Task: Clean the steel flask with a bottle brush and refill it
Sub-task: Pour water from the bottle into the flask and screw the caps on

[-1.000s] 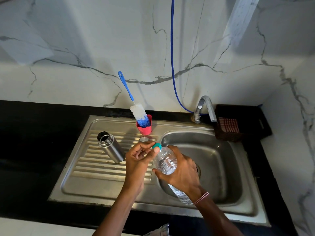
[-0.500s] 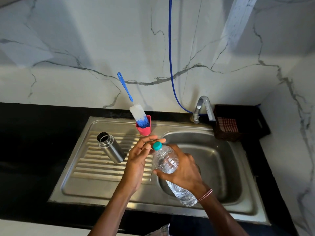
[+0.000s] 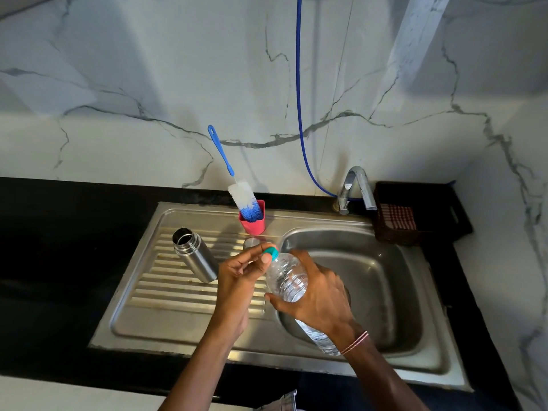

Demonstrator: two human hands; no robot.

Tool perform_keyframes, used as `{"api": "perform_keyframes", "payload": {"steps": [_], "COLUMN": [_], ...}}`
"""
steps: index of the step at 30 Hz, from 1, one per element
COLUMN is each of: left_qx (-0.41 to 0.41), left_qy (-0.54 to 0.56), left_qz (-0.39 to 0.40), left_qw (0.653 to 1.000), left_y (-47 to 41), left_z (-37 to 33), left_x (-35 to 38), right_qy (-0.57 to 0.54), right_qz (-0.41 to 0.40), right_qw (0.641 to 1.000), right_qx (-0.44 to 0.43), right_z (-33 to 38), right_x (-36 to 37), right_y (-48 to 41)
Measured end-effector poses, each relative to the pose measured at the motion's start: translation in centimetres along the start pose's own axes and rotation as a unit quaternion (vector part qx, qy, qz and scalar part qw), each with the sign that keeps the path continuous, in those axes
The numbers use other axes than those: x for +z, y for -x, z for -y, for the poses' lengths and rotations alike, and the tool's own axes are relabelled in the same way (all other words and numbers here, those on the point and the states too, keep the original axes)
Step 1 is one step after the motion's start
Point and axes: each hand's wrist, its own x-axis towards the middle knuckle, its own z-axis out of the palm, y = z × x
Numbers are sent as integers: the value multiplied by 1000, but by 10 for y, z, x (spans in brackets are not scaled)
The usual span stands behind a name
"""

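- Left hand back on the cap: half a second ago its fingers were spread open beside it, now thumb and fingertips pinch the teal screw cap of the clear ribbed plastic water bottle.
- Right hand unchanged: wrapped round the bottle's upper body, holding it tilted, neck up and to the left, base down towards the person. Red-and-white thread band on that wrist.
- Bottle sits in the air over the left edge of the stainless sink basin; water visible inside.
- Cylindrical brushed-steel flask: standing on the ribbed steel drainboard, mouth uncapped, just left of the left hand, nobody touching it.
- Small round steel lid on the drainboard behind the left fingers, partly hidden.
- Blue-handled bottle brush with white and blue bristles: head down in a pink plastic cup at the drainboard's back edge, handle leaning left.
- Chrome tap behind the basin; blue hose runs down the marble wall to its base.
- Dark woven basket with a red checked cloth to the right of the tap, on the black countertop.
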Motion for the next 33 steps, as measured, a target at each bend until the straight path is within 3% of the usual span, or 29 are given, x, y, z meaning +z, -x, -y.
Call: {"api": "perform_keyframes", "payload": {"steps": [4, 6, 11, 15, 19, 23, 25, 27, 30, 33], "left_qx": [11, 16, 27, 27, 36, 29, 20, 8, -16, -54], "left_qy": [-26, -28, -54, -63, -86, -158, -308, -458, -572, -634], "left_qz": [48, 86, 157, 165, 157, 81, 31, -10, -47, -60], "left_qw": [998, 996, 986, 984, 983, 984, 951, 889, 819, 769], "left_y": [0, -2, -4, -5, -2, -4, -9, -11, -11, -9], "left_z": [0, -1, -5, -5, 1, 28, 62, 99, 137, 153], "left_x": [-3, -7, -13, -14, -22, -40, -64, -95, -133, -158], "right_qy": [-6, -32, -203, -220, -144, -173, -202, -207, -200, -197], "right_qz": [26, 77, 157, 150, 123, 69, 41, 26, -1, -19], "right_qw": [1000, 996, 966, 964, 982, 982, 978, 978, 980, 980], "right_qx": [4, 10, -11, -4, 0, 13, 24, 24, 10, -20], "right_z": [-1, -3, -18, -20, -16, -14, -15, -14, -9, -2], "right_x": [-4, -9, -12, -9, -7, -3, 0, 1, 4, 10], "right_y": [-1, -3, -10, -11, -8, -12, -14, -17, -24, -36]}}
